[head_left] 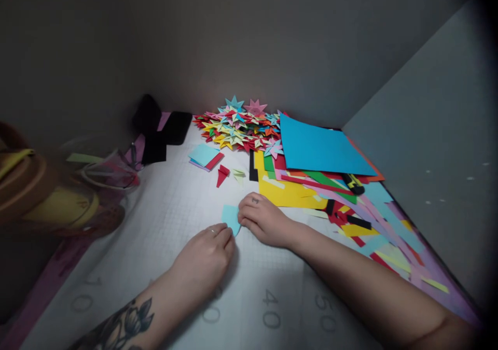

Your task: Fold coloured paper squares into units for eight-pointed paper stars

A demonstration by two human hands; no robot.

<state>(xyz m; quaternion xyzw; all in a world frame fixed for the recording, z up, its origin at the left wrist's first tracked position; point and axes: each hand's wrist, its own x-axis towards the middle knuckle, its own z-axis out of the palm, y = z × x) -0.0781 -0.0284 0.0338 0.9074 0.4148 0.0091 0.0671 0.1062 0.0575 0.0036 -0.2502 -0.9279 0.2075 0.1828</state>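
A small light blue piece of paper (230, 216) lies between my hands on the white gridded sheet (175, 199). My left hand (210, 249) is closed on its lower edge, fingers bunched. My right hand (266, 220) pinches its right side, and the fingertips cover that part. Just beyond are a folded red paper piece (222, 175) and a folded pale green one (238, 174). A short stack of paper squares (205, 155), light blue on top, sits behind them to the left.
Folded paper stars (237, 127) are heaped against the wall. Right of them lie a large blue sheet (322, 145), coloured sheets, a cutter knife (353, 184) and paper scraps (373, 236). A black phone-like slab (177, 128) lies back left, near a clear cup (112, 173).
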